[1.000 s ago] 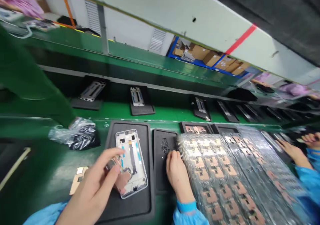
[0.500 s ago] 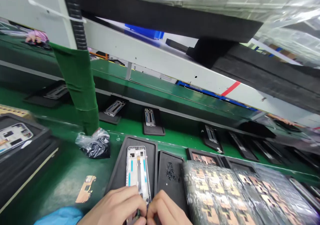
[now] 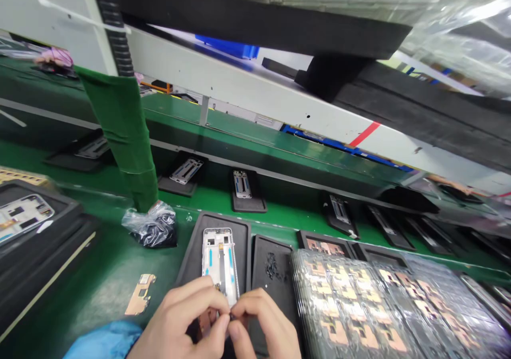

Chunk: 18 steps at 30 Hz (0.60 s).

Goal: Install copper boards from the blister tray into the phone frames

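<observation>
A silver phone frame (image 3: pixel 219 258) with blue strips lies in a black foam tray (image 3: pixel 191 258) in front of me. Over the frame's lower end, my left hand (image 3: pixel 187 316) and my right hand (image 3: pixel 265 322) meet, thumb and forefinger pinched on each. Something tiny and dark seems to sit between the touching fingertips, too small to name. Below my left fingers a bit of copper-coloured sheet shows. To the right is a narrow black tray (image 3: pixel 261 290) with small black pieces (image 3: pixel 273 266). A copper-coloured plate (image 3: pixel 139 295) lies on the green mat to the left.
Stacked clear blister trays (image 3: pixel 351 306) of copper-coloured plates stand at the right. A plastic bag (image 3: pixel 154 226) of dark contents sits near the green-wrapped post (image 3: pixel 123 141). Foam trays with phone frames (image 3: pixel 242 183) line the green belt behind. Black trays (image 3: pixel 35 242) are stacked left.
Both hands have risen slightly, and their fingertips now meet above the frame's lower end, more in view. The camera view has shifted slightly.
</observation>
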Available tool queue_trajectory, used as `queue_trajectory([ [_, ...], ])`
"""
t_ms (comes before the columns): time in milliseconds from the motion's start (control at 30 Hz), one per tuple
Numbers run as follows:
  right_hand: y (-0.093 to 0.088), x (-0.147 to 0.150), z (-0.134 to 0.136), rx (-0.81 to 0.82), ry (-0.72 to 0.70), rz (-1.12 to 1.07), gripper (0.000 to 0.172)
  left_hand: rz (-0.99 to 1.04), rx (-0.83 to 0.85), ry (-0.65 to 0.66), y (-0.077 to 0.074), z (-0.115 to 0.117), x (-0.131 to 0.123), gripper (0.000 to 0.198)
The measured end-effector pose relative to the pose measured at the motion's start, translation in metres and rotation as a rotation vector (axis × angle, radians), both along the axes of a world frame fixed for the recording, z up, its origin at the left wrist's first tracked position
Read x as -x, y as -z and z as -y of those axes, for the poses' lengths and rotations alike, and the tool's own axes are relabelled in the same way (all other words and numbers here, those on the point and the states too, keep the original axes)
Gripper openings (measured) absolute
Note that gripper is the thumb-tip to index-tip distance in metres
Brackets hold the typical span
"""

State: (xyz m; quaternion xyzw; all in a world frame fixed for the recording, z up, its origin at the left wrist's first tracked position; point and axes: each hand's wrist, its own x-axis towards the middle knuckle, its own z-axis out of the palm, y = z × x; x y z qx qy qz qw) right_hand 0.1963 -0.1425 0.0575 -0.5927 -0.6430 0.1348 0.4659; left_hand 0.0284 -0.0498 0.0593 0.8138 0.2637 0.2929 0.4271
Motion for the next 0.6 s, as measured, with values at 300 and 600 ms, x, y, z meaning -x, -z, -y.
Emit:
queue_trajectory([
  [300,-0.01,0.009,0.001,0.143,0.002,-0.081,0.01,-0.027,0.149,0.093,-0.005,-0.002,0.006,0.023],
  [600,-0.006,0.006,0.002,0.214,0.052,-0.325,0.022,-0.048,0.359,0.074,-0.003,-0.006,0.012,0.019],
])
